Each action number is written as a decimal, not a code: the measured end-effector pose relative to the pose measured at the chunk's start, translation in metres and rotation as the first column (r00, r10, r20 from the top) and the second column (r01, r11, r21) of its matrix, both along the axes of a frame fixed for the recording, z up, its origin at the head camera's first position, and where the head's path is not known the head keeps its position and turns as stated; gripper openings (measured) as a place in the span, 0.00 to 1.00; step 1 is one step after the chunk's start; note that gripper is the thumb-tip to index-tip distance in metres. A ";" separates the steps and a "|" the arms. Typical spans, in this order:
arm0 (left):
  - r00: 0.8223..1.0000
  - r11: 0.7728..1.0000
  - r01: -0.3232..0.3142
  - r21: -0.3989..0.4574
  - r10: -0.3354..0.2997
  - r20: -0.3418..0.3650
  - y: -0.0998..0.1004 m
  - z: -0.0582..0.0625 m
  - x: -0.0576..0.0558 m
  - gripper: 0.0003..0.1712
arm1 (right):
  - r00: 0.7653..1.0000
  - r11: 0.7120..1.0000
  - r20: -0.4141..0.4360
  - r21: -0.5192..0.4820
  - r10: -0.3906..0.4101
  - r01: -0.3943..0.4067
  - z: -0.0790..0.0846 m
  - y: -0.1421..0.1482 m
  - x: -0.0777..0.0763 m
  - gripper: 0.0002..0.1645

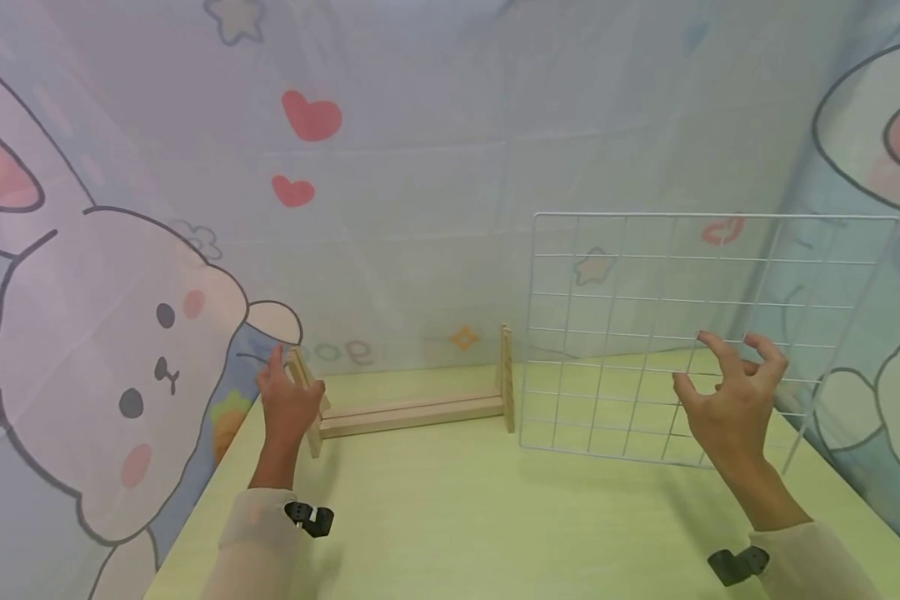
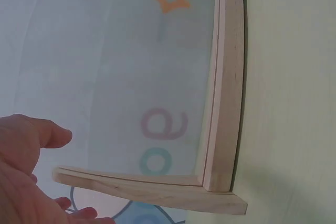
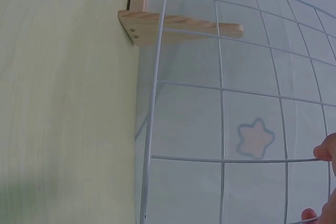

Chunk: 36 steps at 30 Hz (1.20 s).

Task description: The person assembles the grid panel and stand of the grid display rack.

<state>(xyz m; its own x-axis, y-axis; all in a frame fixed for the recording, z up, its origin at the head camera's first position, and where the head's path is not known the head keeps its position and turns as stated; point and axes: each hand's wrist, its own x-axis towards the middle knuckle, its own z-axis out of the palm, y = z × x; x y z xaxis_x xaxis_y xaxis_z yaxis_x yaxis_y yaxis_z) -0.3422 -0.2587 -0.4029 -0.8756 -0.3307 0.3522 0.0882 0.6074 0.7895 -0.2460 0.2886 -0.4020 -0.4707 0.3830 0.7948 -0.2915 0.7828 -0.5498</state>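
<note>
A wooden stand (image 1: pixel 412 416) lies across the far part of the table, with a long bar joining two short uprights. My left hand (image 1: pixel 288 404) is at its left upright (image 2: pixel 152 190), thumb and fingers spread apart; in the left wrist view a gap shows between the thumb and the wood. To the right, a white wire grid panel (image 1: pixel 625 337) stands upright, tilted slightly. My right hand (image 1: pixel 738 408) holds it by the wires, with bent fingertips (image 3: pixel 325 150) on them. The panel's left edge is beside the stand's right upright (image 1: pixel 507 379).
The pale yellow-green table (image 1: pixel 450 517) reaches back to a printed cloth backdrop (image 1: pixel 420 183) with bunnies, hearts and stars. More cloth hangs along the left and right sides. A dark wrist device (image 1: pixel 311 518) sits on each sleeve.
</note>
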 end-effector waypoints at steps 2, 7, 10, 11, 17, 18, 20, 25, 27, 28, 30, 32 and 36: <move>0.999 1.000 0.021 0.018 -0.022 0.032 -0.004 -0.003 -0.002 0.54 | 1.000 1.000 0.001 -0.004 0.000 0.000 0.000 0.000 0.000 0.31; 0.994 0.996 0.051 0.067 -0.057 0.091 -0.011 -0.013 -0.010 0.55 | 1.000 1.000 0.003 -0.010 -0.001 0.001 0.000 0.000 0.000 0.32; 0.994 0.997 0.045 0.068 -0.052 0.096 -0.015 -0.022 -0.016 0.53 | 1.000 1.000 0.006 -0.018 0.003 -0.002 -0.001 0.001 0.000 0.33; 0.994 0.997 0.040 0.059 -0.045 0.095 -0.016 -0.025 -0.017 0.52 | 1.000 1.000 0.008 -0.020 0.004 -0.004 -0.001 0.001 0.000 0.33; 0.998 0.999 0.006 0.040 -0.009 0.061 -0.018 -0.038 -0.021 0.49 | 1.000 1.000 0.011 -0.022 0.010 -0.010 -0.002 0.002 0.001 0.33; 0.999 0.999 0.003 0.044 -0.005 0.054 -0.018 -0.039 -0.022 0.48 | 1.000 1.000 0.011 -0.021 0.010 -0.009 -0.003 0.002 0.001 0.33; 0.999 0.999 0.001 0.048 -0.003 0.046 -0.017 -0.040 -0.022 0.45 | 1.000 1.000 0.013 -0.025 0.011 -0.011 -0.003 0.001 0.001 0.33; 0.999 0.998 -0.009 0.057 0.006 0.045 -0.015 -0.041 -0.020 0.40 | 1.000 0.999 0.013 -0.032 0.017 -0.017 -0.004 0.000 0.001 0.33; 0.999 0.999 -0.009 0.052 0.007 0.039 -0.016 -0.042 -0.020 0.41 | 1.000 0.999 0.012 -0.032 0.018 -0.017 -0.004 0.000 0.000 0.33; 0.999 0.999 -0.012 0.045 0.010 0.035 -0.017 -0.042 -0.020 0.41 | 1.000 0.999 0.012 -0.033 0.017 -0.017 -0.004 0.000 0.000 0.33; 1.000 0.999 -0.010 0.030 0.009 0.023 -0.019 -0.044 -0.021 0.43 | 1.000 0.999 0.012 -0.034 0.015 -0.015 -0.004 0.001 0.000 0.33; 1.000 1.000 -0.004 0.016 0.004 0.007 -0.021 -0.045 -0.022 0.43 | 1.000 0.999 0.015 -0.033 0.012 -0.011 -0.004 0.001 0.000 0.33; 1.000 1.000 0.005 0.002 -0.005 -0.008 -0.022 -0.047 -0.025 0.42 | 1.000 0.999 0.023 -0.032 0.008 -0.007 -0.004 0.000 0.001 0.33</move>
<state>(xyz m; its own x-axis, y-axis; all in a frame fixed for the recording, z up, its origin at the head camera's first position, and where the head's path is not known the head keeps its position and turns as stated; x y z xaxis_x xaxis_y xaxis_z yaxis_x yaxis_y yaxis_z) -0.3668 -0.2808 -0.4498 -0.8744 -0.3270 0.3586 0.0976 0.6053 0.7900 -0.2453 0.2891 -0.4063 -0.4918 0.4043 0.7711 -0.2846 0.7624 -0.5812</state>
